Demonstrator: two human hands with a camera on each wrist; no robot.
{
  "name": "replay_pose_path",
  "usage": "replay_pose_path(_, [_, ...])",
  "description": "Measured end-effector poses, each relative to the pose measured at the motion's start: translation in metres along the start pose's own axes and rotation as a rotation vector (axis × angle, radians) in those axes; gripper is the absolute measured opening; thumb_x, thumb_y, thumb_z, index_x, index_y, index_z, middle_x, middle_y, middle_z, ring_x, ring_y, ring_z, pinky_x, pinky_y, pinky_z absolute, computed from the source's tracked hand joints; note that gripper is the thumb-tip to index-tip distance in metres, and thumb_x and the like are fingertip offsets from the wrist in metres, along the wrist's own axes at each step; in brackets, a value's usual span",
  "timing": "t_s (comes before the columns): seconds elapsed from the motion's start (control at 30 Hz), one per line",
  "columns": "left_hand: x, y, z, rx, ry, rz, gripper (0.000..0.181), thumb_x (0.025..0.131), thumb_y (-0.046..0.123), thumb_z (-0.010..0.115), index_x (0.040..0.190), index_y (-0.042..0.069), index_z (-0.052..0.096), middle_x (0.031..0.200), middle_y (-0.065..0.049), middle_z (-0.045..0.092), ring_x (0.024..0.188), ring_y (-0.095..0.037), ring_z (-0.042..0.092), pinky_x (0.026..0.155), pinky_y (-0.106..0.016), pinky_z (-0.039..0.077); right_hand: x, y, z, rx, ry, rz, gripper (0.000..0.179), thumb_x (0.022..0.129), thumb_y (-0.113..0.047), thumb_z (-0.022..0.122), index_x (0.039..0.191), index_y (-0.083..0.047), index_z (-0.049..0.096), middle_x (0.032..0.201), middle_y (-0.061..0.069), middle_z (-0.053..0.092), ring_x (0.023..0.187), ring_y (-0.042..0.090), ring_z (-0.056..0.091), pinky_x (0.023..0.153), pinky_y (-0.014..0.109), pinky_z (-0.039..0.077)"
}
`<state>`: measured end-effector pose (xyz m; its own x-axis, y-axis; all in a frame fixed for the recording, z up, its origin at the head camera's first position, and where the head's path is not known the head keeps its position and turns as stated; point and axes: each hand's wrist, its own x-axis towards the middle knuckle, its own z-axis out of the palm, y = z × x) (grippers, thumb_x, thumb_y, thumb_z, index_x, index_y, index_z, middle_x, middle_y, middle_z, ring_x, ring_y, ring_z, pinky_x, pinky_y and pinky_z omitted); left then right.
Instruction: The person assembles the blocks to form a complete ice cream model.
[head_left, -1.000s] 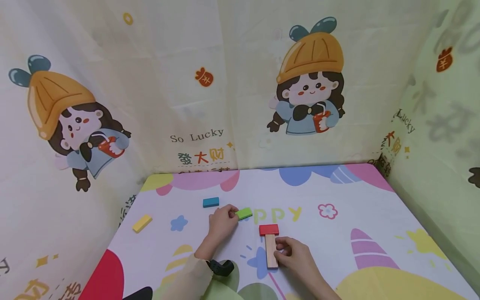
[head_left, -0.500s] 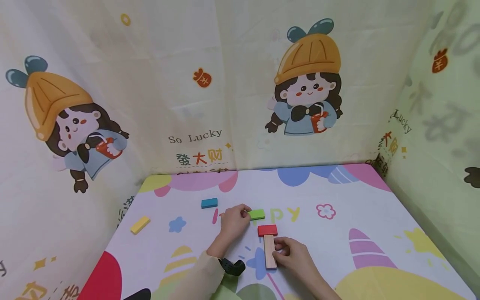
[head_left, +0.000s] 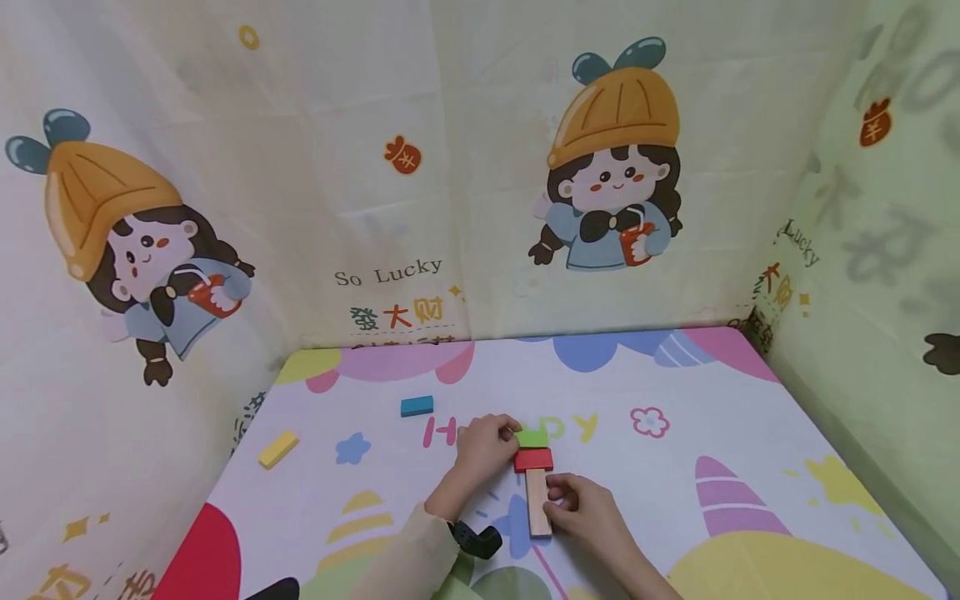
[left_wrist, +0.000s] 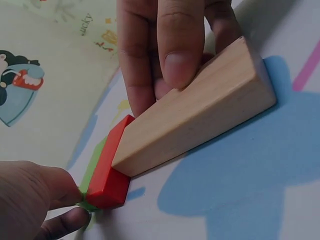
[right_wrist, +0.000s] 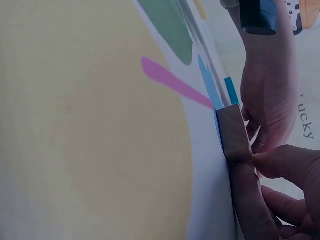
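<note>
A plain wooden block (head_left: pixel 538 504) lies lengthwise on the printed mat, and a red block (head_left: pixel 534 459) sits crosswise at its far end. Beyond the red one is a green block (head_left: pixel 534 438), lying along its far side; in the left wrist view the two appear to touch. My left hand (head_left: pixel 486 450) pinches the green block by its left end. My right hand (head_left: pixel 592 508) holds the wooden block at its right side, with curled fingers and the thumb (left_wrist: pixel 180 70) at its upper edge. Part of the green block is hidden behind the red block in the left wrist view.
A blue block (head_left: pixel 417 406) lies farther back on the left, and a yellow block (head_left: pixel 279 450) near the mat's left edge. Patterned cloth (head_left: pixel 495 167) hangs behind and at both sides of the table. A black device sits on the left wrist.
My left hand has carried the green block to the right and slightly toward me, up behind the red block. The right hand has stayed at the wooden block.
</note>
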<state>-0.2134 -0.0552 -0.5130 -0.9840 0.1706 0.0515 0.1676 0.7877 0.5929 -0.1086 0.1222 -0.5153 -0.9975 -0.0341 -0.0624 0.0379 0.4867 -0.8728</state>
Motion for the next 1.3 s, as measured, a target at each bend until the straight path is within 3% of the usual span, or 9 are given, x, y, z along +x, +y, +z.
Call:
replay_pose_path(0.27, [-0.003, 0.003, 0.0, 0.009, -0.017, 0.02, 0.016, 0.089, 0.02, 0.074, 0.104, 0.018, 0.078, 0.077, 0.009, 0.059, 0.08, -0.012, 0.05, 0.079, -0.038, 0.034, 0.0, -0.001, -0.002, -0.007, -0.001, -0.013, 0.033, 0.083, -0.008, 0.082, 0.114, 0.0, 0.072, 0.089, 0.0, 0.069, 0.073, 0.006, 0.059, 0.061, 0.02, 0.051])
replay_pose_path(0.5, [-0.004, 0.002, 0.0, 0.007, -0.011, 0.024, 0.016, 0.089, 0.019, 0.073, 0.104, 0.018, 0.078, 0.079, 0.009, 0.059, 0.08, -0.012, 0.05, 0.078, -0.037, 0.034, 0.0, -0.004, -0.002, -0.133, 0.008, -0.084, 0.031, 0.083, -0.008, 0.081, 0.112, -0.001, 0.073, 0.087, -0.005, 0.069, 0.069, 0.001, 0.051, 0.063, 0.021, 0.046])
replay_pose_path(0.73, [-0.008, -0.001, -0.004, 0.003, 0.0, 0.036, 0.017, 0.093, 0.018, 0.07, 0.107, 0.018, 0.078, 0.084, 0.007, 0.063, 0.083, -0.012, 0.052, 0.079, -0.035, 0.035, 0.001, -0.005, -0.003, -0.17, -0.008, -0.083, 0.032, 0.083, -0.009, 0.082, 0.113, -0.001, 0.074, 0.087, -0.006, 0.069, 0.069, 0.001, 0.05, 0.064, 0.021, 0.045])
replay_pose_path(1.0, [-0.006, -0.021, -0.016, 0.061, 0.062, 0.068, 0.011, 0.092, 0.016, 0.07, 0.1, 0.015, 0.078, 0.087, 0.002, 0.065, 0.083, -0.015, 0.054, 0.079, -0.038, 0.042, 0.001, -0.004, -0.001, -0.175, 0.0, -0.087, 0.033, 0.083, -0.009, 0.082, 0.113, -0.002, 0.074, 0.086, -0.006, 0.068, 0.069, 0.002, 0.049, 0.064, 0.022, 0.044])
replay_pose_path(1.3, [0.0, -0.048, -0.034, 0.144, 0.08, 0.049, 0.01, 0.093, 0.015, 0.066, 0.096, 0.018, 0.075, 0.092, 0.0, 0.062, 0.087, -0.019, 0.052, 0.082, -0.042, 0.041, 0.001, -0.003, 0.0, -0.175, 0.002, -0.103, 0.033, 0.083, -0.01, 0.082, 0.114, -0.003, 0.074, 0.087, -0.007, 0.068, 0.069, 0.0, 0.048, 0.064, 0.021, 0.044])
